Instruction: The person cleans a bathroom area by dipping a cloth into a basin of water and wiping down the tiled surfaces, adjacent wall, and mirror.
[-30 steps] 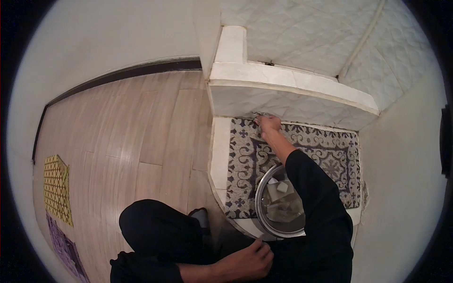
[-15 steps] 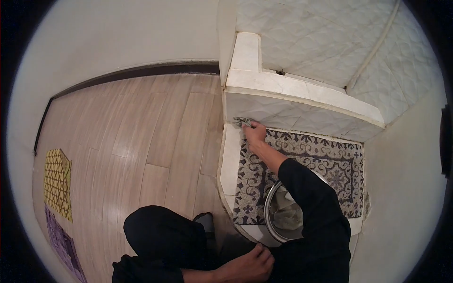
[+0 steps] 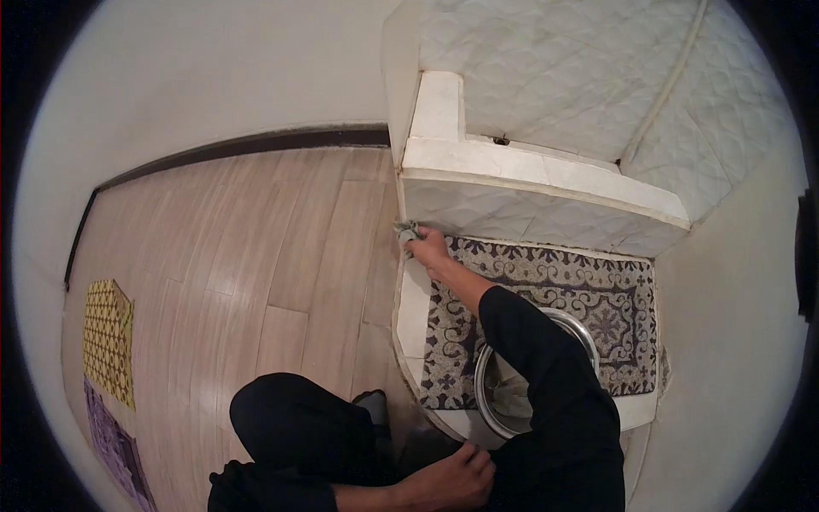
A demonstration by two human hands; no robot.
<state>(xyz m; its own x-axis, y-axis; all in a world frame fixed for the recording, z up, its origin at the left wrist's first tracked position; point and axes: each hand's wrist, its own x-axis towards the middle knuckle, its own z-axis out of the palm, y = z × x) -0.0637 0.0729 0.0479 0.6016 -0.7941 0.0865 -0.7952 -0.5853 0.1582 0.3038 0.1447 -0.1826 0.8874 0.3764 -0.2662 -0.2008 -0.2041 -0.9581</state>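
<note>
My right hand [image 3: 429, 248] is closed round a crumpled grey-green cloth [image 3: 408, 232]. It presses the cloth at the corner where the tiled step [image 3: 478, 205] meets the pale floor border [image 3: 413, 316]. Under my right forearm stands a round metal bucket [image 3: 483, 401], partly hidden by the sleeve, with pale fabric-like material [image 3: 512, 397] inside. My left hand [image 3: 448, 480] rests near my knee, its fingers curled together with nothing seen in them.
A patterned mat [image 3: 610, 328] lies beneath and beside the bucket. Wood-look flooring [image 3: 230, 256] spreads to the left, with a yellow patterned mat [image 3: 109, 341] and a purple mat [image 3: 115, 444] at the far side. A white ledge [image 3: 546, 171] tops the step.
My right hand has moved left with the cloth, from the step's lower face to its outer corner. My left hand has stayed in place.
</note>
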